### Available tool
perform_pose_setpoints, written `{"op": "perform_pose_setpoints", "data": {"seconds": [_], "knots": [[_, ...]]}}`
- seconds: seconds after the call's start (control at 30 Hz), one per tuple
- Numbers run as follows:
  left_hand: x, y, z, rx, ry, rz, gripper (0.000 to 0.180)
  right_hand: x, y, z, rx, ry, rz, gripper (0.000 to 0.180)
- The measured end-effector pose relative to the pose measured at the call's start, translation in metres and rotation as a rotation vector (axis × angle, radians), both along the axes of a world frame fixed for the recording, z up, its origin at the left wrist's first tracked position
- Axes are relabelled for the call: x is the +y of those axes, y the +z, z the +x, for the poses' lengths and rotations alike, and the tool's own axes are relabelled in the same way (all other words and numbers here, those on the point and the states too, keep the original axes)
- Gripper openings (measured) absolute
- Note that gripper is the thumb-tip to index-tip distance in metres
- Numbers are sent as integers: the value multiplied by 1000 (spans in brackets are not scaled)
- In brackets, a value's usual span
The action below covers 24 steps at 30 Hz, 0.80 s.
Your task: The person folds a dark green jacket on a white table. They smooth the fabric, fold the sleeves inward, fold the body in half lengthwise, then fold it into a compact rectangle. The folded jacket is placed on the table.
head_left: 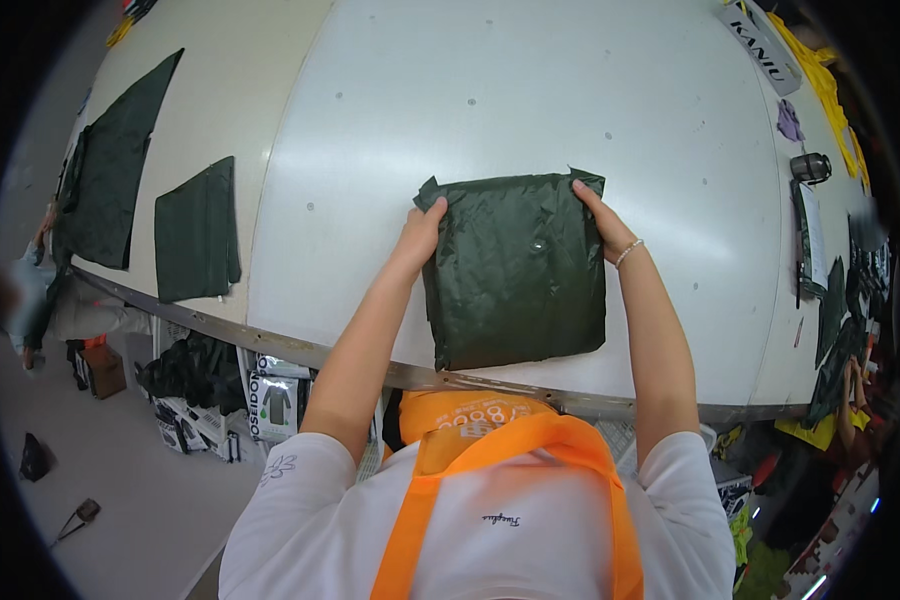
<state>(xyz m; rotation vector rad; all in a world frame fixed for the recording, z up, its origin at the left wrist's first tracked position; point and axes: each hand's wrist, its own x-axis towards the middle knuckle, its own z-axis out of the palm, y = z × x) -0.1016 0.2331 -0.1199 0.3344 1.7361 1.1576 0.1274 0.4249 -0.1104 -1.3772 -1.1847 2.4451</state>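
Folded dark-green bundle [515,300], centre of the frame, at the near edge of the pale table [390,120]. The left hand [423,235] and right hand [608,225] each close on an upper corner, thumb on top, fingers largely hidden. Sheen and creases suggest light, soft, rather slippery, sturdy material; opposite corners, pinched through all layers, should hold best.

Glare on tabletop [670,225]; bowed edges
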Motion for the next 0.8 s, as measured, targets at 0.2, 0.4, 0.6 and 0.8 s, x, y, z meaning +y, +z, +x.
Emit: {"op": "perform_pose_setpoints", "data": {"seconds": [0.2, 0.4, 0.6, 0.8], "knots": [[-24, 21, -4, -67, 102, 125, 51, -1, 15, 5, -6, -16, -42, 44], [-5, 1, -31, -324, -11, -21, 55, 8, -3, -11, 20, -69, -168, 30], [-10, 90, -26, -54, -161, 358, 41, -7, 99, 8, 88, 7, 472, 37], [-80, 119, 31, 703, -631, 764, 34, -98, 131, 107, 273, 243, 1188, 39]]}}
